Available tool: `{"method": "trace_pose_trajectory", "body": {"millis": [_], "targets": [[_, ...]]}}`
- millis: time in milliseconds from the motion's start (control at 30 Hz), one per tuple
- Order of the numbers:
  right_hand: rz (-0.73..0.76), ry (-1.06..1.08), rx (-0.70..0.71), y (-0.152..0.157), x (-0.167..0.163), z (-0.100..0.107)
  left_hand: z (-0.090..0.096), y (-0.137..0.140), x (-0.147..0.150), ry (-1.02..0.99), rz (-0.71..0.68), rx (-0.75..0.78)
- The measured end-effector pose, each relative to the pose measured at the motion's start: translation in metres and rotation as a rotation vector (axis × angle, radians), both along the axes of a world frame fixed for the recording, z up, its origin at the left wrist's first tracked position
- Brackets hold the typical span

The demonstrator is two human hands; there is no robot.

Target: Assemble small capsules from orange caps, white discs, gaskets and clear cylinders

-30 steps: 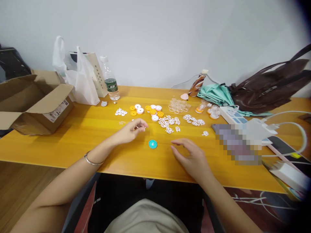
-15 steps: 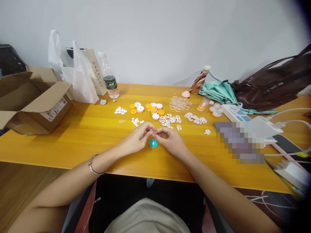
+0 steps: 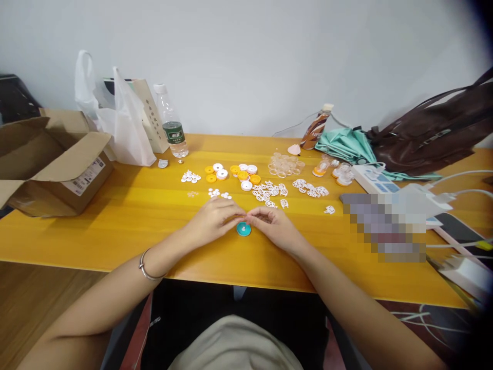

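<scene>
My left hand (image 3: 213, 220) and right hand (image 3: 275, 228) meet at the centre of the frame, thumbs and forefingers drawn together in a pinch. I cannot tell whether a small part sits between the fingertips. Just below them, a blue disc (image 3: 244, 230) lies flat on the wooden table (image 3: 231, 264), probably set there so both hands reach it equally. Beyond my left hand are small white dots (image 3: 214, 192); above centre, yellow and white wheels (image 3: 243, 176); right of these, white cut-out pieces (image 3: 272, 191) and clear rings (image 3: 285, 165). They lie grouped by kind, I judge, to make picking easy. A cardboard box (image 3: 71, 180) stands open at the left edge, apart from the small parts.
</scene>
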State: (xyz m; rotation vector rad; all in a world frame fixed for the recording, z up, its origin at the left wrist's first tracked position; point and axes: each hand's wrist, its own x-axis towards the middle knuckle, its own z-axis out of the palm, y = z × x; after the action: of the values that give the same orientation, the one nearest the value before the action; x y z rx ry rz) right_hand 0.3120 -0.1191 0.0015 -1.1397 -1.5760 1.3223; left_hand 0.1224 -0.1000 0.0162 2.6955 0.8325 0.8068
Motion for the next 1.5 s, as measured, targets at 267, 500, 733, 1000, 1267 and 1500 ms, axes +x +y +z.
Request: {"method": "trace_pose_trajectory", "body": {"millis": [267, 500, 733, 1000, 1267, 1500], "targets": [[0.004, -0.042, 0.021, -0.002, 0.002, -0.002, 0.001, -0.003, 0.001, 0.029, 0.003, 0.042], [-0.003, -0.197, 0.128, -0.007, 0.002, 0.001, 0.003, -0.005, 0.002, -0.117, 0.032, -0.292], [-0.011, -0.375, 0.304, -0.008, 0.006, 0.000, -0.005, 0.000, 0.001, -0.148, 0.033, -0.524], [-0.005, -0.543, 0.408, -0.007, 0.010, -0.010, -0.012, 0.005, 0.005, -0.058, 0.075, -0.572], [0.019, -0.559, 0.434, -0.006, 0.007, -0.012, -0.010, 0.004, 0.008, -0.043, 0.065, -0.583], [0.017, -0.552, 0.459, -0.007, 0.008, -0.013, -0.012, 0.005, 0.009, -0.024, 0.059, -0.579]]}}
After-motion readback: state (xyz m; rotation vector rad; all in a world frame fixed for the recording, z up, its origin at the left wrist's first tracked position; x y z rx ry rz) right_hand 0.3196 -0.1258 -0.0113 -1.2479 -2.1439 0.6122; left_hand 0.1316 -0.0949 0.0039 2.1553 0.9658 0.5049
